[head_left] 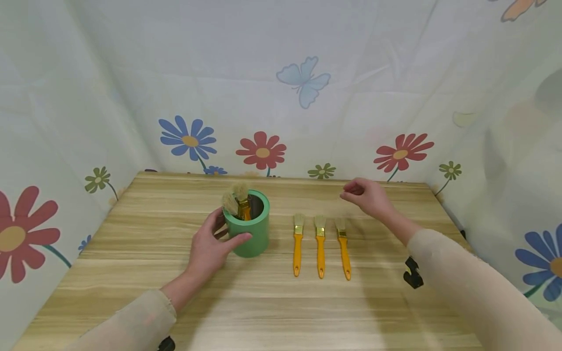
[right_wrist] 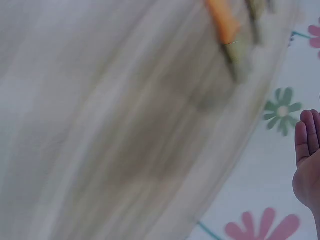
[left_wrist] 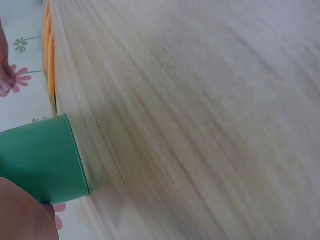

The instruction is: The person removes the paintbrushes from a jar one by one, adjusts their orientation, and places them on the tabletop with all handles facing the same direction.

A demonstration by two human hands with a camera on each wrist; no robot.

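My left hand (head_left: 210, 247) grips the side of a green cylindrical pot (head_left: 250, 239), its thumb across the front and fingers around the left. Bristles up, paintbrushes (head_left: 239, 202) with yellow handles stand inside the pot; their lower ends are hidden. To the pot's right, three paintbrushes lie side by side: a left one (head_left: 297, 248), a middle one (head_left: 321, 248) and a right one (head_left: 344, 251). Above and right of them my right hand (head_left: 369, 197) is raised with loosely bent fingers, nothing in it. In the left wrist view the green pot (left_wrist: 42, 160) stands at the left hand.
The wooden table (head_left: 254, 312) backs onto a white curtain (head_left: 219, 73) printed with flowers and a butterfly. Similar cloth hangs along the left and right sides. A black wrist mount (head_left: 412, 273) sits at the right sleeve.
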